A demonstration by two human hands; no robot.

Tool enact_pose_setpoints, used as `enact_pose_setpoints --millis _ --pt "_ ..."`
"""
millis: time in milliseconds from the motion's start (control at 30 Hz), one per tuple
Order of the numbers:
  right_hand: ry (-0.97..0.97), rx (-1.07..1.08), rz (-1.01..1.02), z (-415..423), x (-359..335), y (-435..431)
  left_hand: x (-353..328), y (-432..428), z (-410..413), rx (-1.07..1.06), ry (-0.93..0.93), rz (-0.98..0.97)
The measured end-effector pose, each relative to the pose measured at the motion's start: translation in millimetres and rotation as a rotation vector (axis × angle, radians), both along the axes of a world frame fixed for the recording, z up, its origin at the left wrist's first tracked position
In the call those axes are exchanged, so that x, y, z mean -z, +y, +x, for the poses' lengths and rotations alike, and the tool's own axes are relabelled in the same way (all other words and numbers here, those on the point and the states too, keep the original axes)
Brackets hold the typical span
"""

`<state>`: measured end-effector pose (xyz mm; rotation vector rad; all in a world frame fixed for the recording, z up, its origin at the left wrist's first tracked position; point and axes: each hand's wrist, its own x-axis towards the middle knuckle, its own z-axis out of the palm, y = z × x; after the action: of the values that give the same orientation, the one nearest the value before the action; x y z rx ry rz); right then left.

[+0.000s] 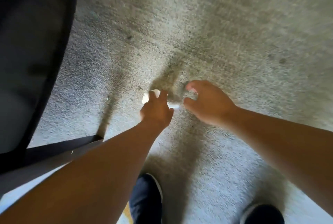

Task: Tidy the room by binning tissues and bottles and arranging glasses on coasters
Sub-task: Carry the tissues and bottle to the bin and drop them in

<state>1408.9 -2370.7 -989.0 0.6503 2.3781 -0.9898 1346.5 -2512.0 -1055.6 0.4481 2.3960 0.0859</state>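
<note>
A crumpled white tissue (145, 98) shows just above the beige carpet (216, 34), mostly covered by my left hand (156, 112). White bits stick out at the left of the fingers and beside the thumb, and the fingers are curled round the tissue. My right hand (207, 103) hovers just to the right of it, palm down, with fingers and thumb bent and apart and nothing in them. Both hands cast shadows on the carpet further ahead. No bottles, glasses, coasters or bin are in view.
A dark piece of furniture (30, 52) fills the left side, with a dark bar (63, 147) running along the floor below it. My two dark shoes (146, 200) (263, 214) stand on the carpet at the bottom. A small pale speck (107, 98) lies left of the tissue.
</note>
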Motion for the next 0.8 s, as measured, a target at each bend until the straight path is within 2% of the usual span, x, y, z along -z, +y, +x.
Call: enact_pose_setpoints --millis 133,267,467,600,734,801 --pt "0.018 -0.02 0.006 -14 30 -3 33 -7 -8 -0.013 0.052 0.103" --pt "0.008 -0.087 0.003 -23 29 -9 23 -28 -25 -0.054 0.106 0.23" --pt "0.042 -0.145 -0.021 -43 24 -19 13 -84 -73 -0.347 0.267 0.12" --pt "0.045 -0.181 -0.026 -52 30 -24 24 -105 -88 -0.399 0.255 0.034" --pt "0.04 -0.187 -0.033 -51 34 -26 36 -109 -95 -0.53 0.258 0.096" --pt "0.027 -0.171 -0.032 -48 35 -25 42 -107 -98 -0.5 0.282 0.073"
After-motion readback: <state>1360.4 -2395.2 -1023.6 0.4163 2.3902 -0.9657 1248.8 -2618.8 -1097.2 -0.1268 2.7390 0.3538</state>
